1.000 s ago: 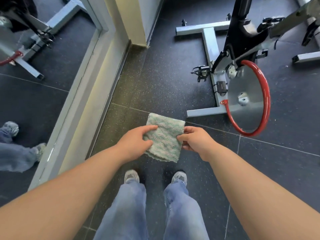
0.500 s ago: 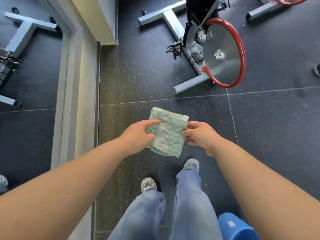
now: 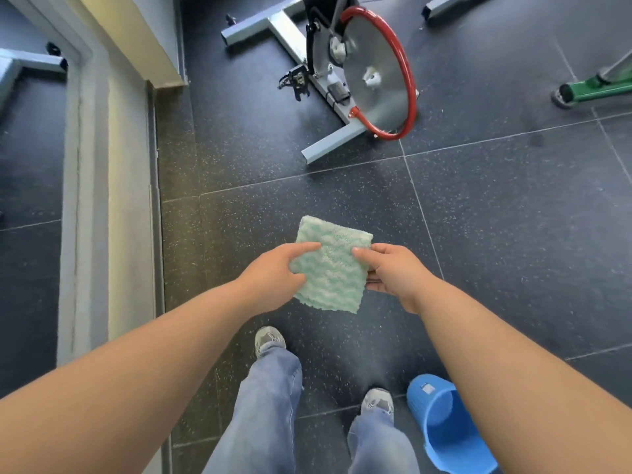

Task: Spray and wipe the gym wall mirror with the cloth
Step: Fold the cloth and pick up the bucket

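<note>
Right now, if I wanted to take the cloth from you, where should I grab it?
Probably the free far edge of the cloth, coming from in front. The left hand and right hand hold its two sides, and it's held out flat.

I can read no text, brand or number anywhere on my feed. The only label I can find is a small grey sticker (image 3: 427, 388) on the outer wall of the blue bucket (image 3: 419, 410), up by its rim. It's too small and blurred for me to make out any print on it.
</note>
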Demonstrator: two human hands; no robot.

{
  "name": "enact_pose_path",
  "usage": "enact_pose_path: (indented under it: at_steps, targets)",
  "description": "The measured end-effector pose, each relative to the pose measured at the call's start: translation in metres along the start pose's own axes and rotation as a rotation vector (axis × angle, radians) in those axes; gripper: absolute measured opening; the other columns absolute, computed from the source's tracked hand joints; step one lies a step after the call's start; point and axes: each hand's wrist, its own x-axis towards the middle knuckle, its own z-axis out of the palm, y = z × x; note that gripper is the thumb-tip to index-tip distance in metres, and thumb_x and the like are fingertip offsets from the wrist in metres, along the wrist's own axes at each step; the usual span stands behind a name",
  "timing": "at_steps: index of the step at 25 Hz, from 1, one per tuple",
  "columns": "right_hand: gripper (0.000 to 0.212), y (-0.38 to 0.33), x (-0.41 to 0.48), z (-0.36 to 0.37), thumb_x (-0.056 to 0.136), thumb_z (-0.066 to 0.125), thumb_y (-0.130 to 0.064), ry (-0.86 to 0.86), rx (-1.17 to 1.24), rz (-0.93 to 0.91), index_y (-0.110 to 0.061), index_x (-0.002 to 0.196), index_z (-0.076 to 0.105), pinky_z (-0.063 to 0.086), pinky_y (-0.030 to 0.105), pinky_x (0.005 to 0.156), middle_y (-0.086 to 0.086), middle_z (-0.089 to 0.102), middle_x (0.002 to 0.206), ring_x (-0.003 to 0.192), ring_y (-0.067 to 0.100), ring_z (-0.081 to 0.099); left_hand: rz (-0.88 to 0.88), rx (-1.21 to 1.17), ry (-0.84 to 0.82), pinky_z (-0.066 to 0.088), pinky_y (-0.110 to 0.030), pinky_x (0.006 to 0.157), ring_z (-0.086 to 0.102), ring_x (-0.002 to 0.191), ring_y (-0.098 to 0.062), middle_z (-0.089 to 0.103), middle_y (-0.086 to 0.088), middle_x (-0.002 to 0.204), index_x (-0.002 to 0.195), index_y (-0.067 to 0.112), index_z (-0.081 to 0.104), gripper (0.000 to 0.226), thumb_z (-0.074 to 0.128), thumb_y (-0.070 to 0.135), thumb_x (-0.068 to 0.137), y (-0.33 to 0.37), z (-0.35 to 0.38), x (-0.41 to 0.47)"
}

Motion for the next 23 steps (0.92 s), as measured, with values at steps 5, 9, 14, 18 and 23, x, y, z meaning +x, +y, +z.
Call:
enact_pose_path:
  at_steps: [5,9,14,18,23]
  targets:
    - [0.010,0.087,-0.032,-0.061,0.088,0.066,-0.008,0.017,0.051,0.042,-0.008,0.097,0.063,0.055,0.024,0.066,0.007,0.072,0.100,0.078,0.013,0.069,-0.087,-0.159,0.136,0.050,-0.030,0.056,0.060,0.065,-0.014,0.063,0.007,0.110,0.136,0.039,0.038,0.057,0.059,0.014,0.089,0.018,0.106,-0.029]
    - [0.026,0.156,-0.062,-0.099,0.086,0.067,-0.005,-0.024,0.171,0.157,-0.016,0.107,0.055,0.049,0.023,0.062,0.003,0.068,0.096,0.075,0.013,0.065,-0.309,-0.559,0.159,0.047,-0.036,0.074,0.061,0.087,-0.023,0.067,0.000,0.096,0.097,0.018,0.064,0.010,0.059,0.018,0.088,0.026,0.194,-0.057]
    - [0.007,0.230,-0.097,-0.121,0.086,0.068,-0.016,-0.095,0.265,0.200,-0.017,0.087,0.061,0.049,0.025,0.068,0.002,0.069,0.085,0.075,0.015,0.063,-0.343,-0.798,0.046,0.053,-0.032,0.067,0.064,0.084,-0.017,0.067,0.000,0.098,0.100,0.021,0.063,0.018,0.045,0.017,0.098,0.037,0.262,-0.096]
    - [0.021,0.285,-0.125,-0.119,0.082,0.064,0.006,-0.039,0.337,0.140,-0.012,0.080,0.053,0.050,0.027,0.054,0.006,0.065,0.074,0.063,0.017,0.063,-0.342,-0.915,0.011,0.055,-0.034,0.072,0.068,0.095,-0.019,0.065,-0.002,0.116,0.119,0.022,0.054,0.032,0.067,0.027,0.090,0.022,0.306,-0.125]
    - [0.026,0.375,-0.172,-0.103,0.084,0.064,0.003,-0.008,0.361,0.165,-0.007,0.108,0.063,0.054,0.028,0.056,0.012,0.072,0.098,0.077,0.022,0.070,-0.328,-0.592,0.039,0.057,-0.042,0.079,0.066,0.092,-0.020,0.061,0.004,0.109,0.123,0.036,0.041,0.049,0.068,0.018,0.087,-0.005,0.380,-0.175]
